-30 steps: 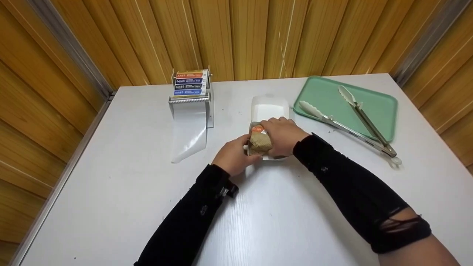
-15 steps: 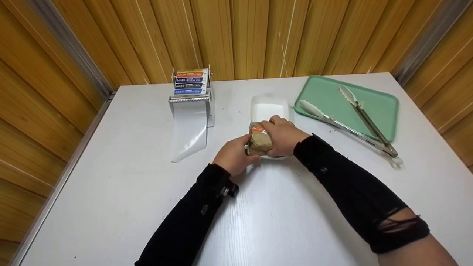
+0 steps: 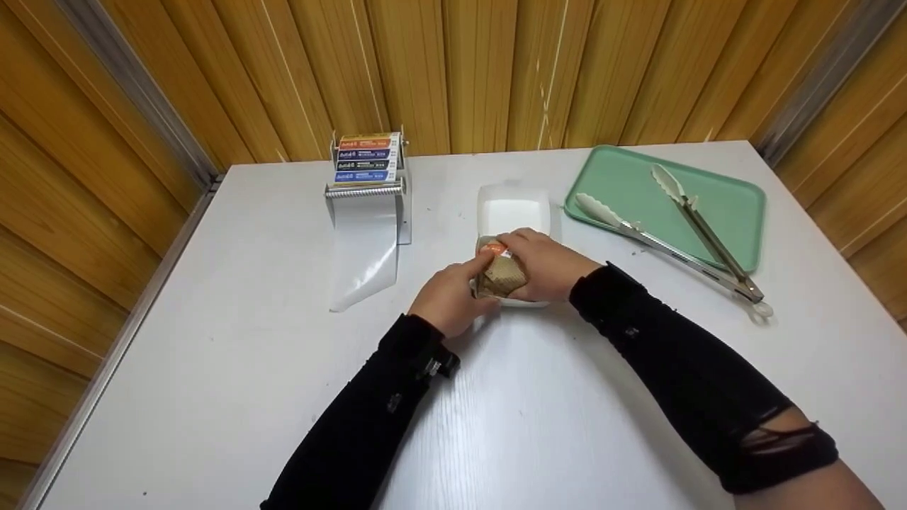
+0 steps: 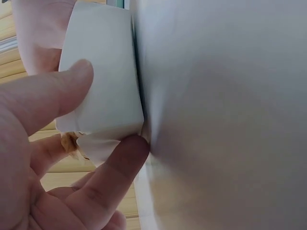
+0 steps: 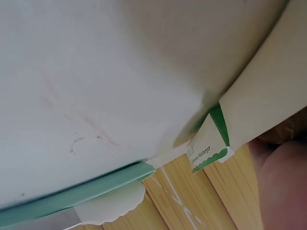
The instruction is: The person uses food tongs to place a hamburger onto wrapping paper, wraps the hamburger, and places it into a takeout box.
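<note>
A white hamburger box point(image 3: 514, 211) stands with its lid folded back, mid-table in the head view. A burger wrapped in brown paper point(image 3: 504, 276), with an orange label, sits tilted in its base. My right hand point(image 3: 553, 268) grips the wrapped burger from the right. My left hand point(image 3: 450, 301) holds the box's left front corner, one finger reaching onto the label. In the left wrist view, the left thumb point(image 4: 79, 84) presses the box wall point(image 4: 105, 52) and another finger touches its lower corner. The right wrist view shows the box wall point(image 5: 268, 81) and part of the right hand point(image 5: 288, 187).
A label dispenser point(image 3: 365, 190) with several coloured rolls stands back left, a white strip point(image 3: 365, 248) hanging from it. On the right, metal tongs point(image 3: 680, 248) with white tips lie across a green tray point(image 3: 726, 195) and overhang its near edge. A wood-patterned wall point(image 3: 482, 78) closes the back.
A left finger has moved over onto the burger's label. The burger has shifted slightly right and the box's lid slightly left. My right hand and forearm have moved a little.
</note>
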### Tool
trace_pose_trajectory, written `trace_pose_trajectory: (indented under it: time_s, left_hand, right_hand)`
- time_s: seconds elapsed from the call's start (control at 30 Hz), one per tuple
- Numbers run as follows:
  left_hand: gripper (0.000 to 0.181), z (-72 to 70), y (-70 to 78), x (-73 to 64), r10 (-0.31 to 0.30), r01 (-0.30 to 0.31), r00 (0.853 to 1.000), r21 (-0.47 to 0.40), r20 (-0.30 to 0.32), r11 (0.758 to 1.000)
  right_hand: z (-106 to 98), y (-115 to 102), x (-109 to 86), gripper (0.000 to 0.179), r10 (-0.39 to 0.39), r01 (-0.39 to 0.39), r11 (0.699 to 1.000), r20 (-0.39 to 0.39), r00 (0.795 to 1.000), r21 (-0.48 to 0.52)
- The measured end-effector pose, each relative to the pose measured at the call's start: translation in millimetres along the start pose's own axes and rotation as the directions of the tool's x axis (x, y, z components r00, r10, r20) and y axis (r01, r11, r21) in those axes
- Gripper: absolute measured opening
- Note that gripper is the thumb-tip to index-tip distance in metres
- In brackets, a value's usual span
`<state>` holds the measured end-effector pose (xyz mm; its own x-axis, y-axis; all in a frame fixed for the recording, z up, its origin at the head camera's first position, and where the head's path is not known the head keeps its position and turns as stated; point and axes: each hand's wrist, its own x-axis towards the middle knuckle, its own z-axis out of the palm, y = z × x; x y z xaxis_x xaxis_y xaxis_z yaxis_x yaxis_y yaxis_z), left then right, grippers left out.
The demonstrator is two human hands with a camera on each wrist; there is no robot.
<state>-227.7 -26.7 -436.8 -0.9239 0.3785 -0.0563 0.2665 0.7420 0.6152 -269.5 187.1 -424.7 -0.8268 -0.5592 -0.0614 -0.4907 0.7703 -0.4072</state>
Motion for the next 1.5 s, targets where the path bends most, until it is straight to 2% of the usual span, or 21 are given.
trace_pose_trajectory:
  time_s: [0.2,0.37,0.6,0.77,1.17,1.37,1.5]
  left_hand:
    - [0.083,0.7,1.5,1.2,-0.036,0.036,0.999,-0.011,0.010,0.999]
    - [0.082,1.5,2.3,2.4,-0.050,0.050,0.999,-0.018,0.014,0.999]
    - [0.080,1.0,2.3,2.7,-0.035,0.035,0.999,-0.031,0.010,0.999]
    - [0.079,1.2,1.1,3.2,-0.034,0.035,0.999,-0.046,0.006,0.998]
    - [0.076,0.2,1.5,4.0,-0.031,0.031,1.000,-0.036,0.001,0.999]
    - [0.075,0.4,2.7,4.2,-0.039,0.039,0.999,-0.032,-0.008,0.999]
    - [0.077,1.0,5.5,3.0,-0.041,0.041,0.999,-0.025,-0.009,0.999]
  right_hand:
    - [-15.0,4.6,-10.7,0.084,0.068,-0.075,0.982,0.048,0.997,0.174]
    - [-22.6,10.9,-16.2,0.085,0.139,-0.150,0.976,0.084,0.987,0.156]
    - [-19.0,10.4,-12.3,0.092,0.105,-0.112,0.990,0.085,0.991,0.083]
    - [-15.6,7.8,-10.1,0.091,0.077,-0.082,0.994,0.073,0.994,0.070]
    - [-8.2,7.1,-6.3,0.090,0.066,-0.068,0.997,0.059,0.996,0.032]
    - [-11.2,7.0,-7.6,0.090,0.052,-0.056,0.997,0.065,0.997,0.057]
    - [-22.1,11.7,-11.2,0.083,0.101,-0.112,0.980,0.074,0.992,0.166]
